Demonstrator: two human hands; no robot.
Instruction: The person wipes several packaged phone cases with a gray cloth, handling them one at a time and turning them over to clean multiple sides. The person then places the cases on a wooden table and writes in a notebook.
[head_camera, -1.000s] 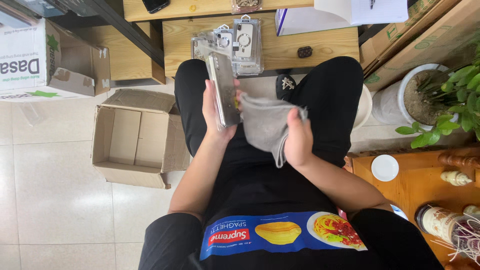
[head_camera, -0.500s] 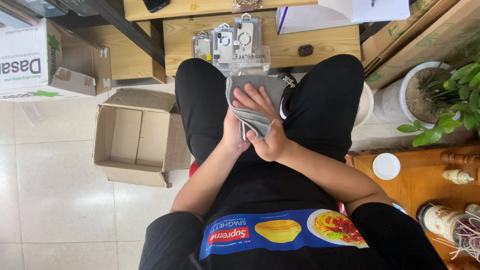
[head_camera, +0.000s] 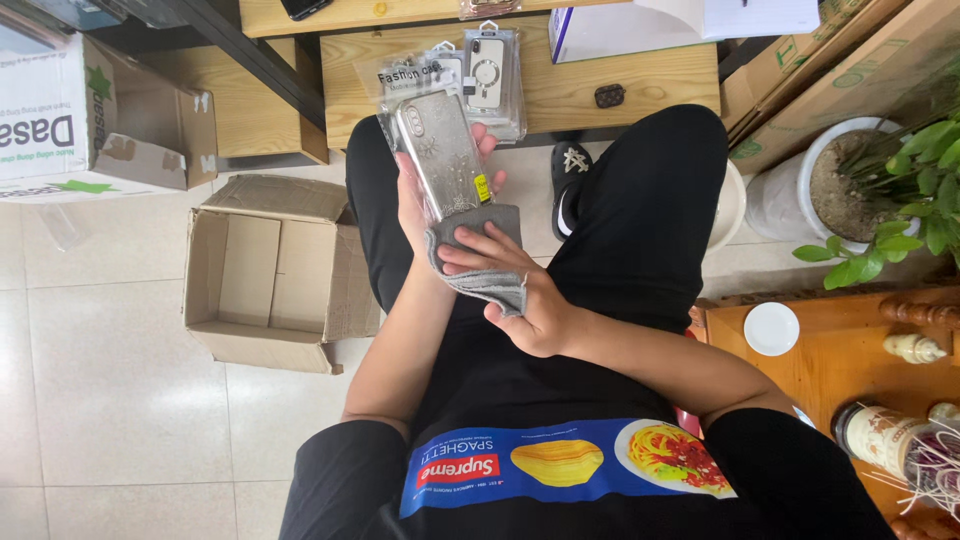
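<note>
1. Head view, centre of the frame: the left hand (head_camera: 425, 205) grips a phone case (head_camera: 447, 155), silvery with a faint pattern and a small yellow sticker near its lower edge. The case stands nearly upright in the picture, tilted slightly to the left, with the fingertips showing past its right edge.
2. Just below it, the right hand (head_camera: 525, 295) is closed on a grey cloth (head_camera: 480, 255), thumb and fingers pressing the cloth against the lower end of the case. The cloth wraps under the case and hangs a little toward the lower right.
3. Both hands sit above the person's lap, which is clad in black trousers; a black shirt with a blue printed band fills the bottom of the frame.
4. Upper centre: a low wooden shelf (head_camera: 640, 85) carries several packaged phone cases (head_camera: 490, 65) in clear wrapping, directly behind the held case, and a small dark object to their right.
5. Left of centre: an open cardboard box (head_camera: 270, 270) lies on the pale tiled floor. A white printed carton (head_camera: 60, 110) stands in the upper left.
6. Right edge: a potted plant (head_camera: 880, 180) in a white pot, and below it a wooden table (head_camera: 800, 385) with a small white dish (head_camera: 771, 328).
</note>
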